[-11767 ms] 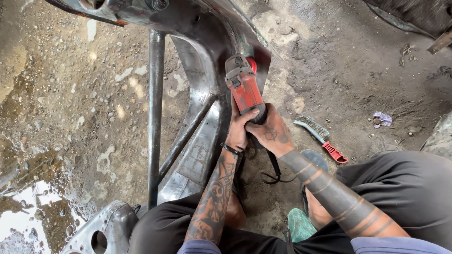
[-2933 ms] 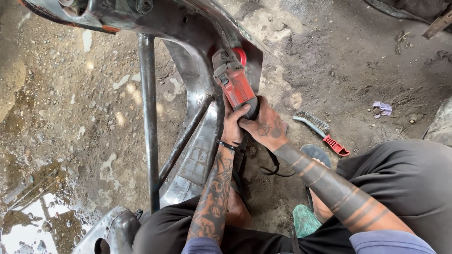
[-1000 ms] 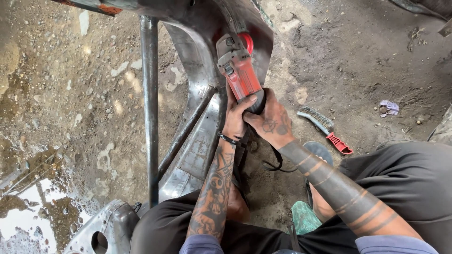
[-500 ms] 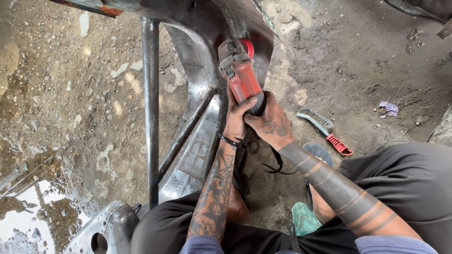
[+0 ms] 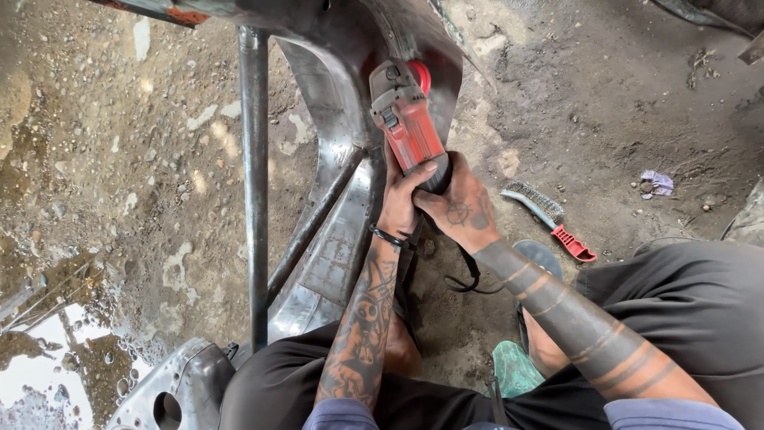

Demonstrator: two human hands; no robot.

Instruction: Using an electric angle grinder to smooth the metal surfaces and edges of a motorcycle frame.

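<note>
in the head view, both hands were wrapped around the rear grip of a red and grey handheld angle grinder (image 5: 406, 127). the left hand (image 5: 402, 199) clasped the grip from the left side, thumb laid across the top, a dark band on its wrist. the right hand (image 5: 461, 211) closed over the grip from the right, just touching the left hand. the grinder pointed away from the person, its head resting against the curved grey sheet-metal panel (image 5: 350, 72) at the top of the view, its red guard showing against the metal. a black power cord (image 5: 465, 279) looped down from below the hands. a straight steel tube (image 5: 255, 183) ran upright left of the panel, and a thinner diagonal bar (image 5: 314, 227) crossed between them. on the dirt floor (image 5: 119, 159) to the right lay a wire brush with a red handle (image 5: 549, 219), well apart from the hands. a puddle (image 5: 40, 374) sat at the lower left.
</note>
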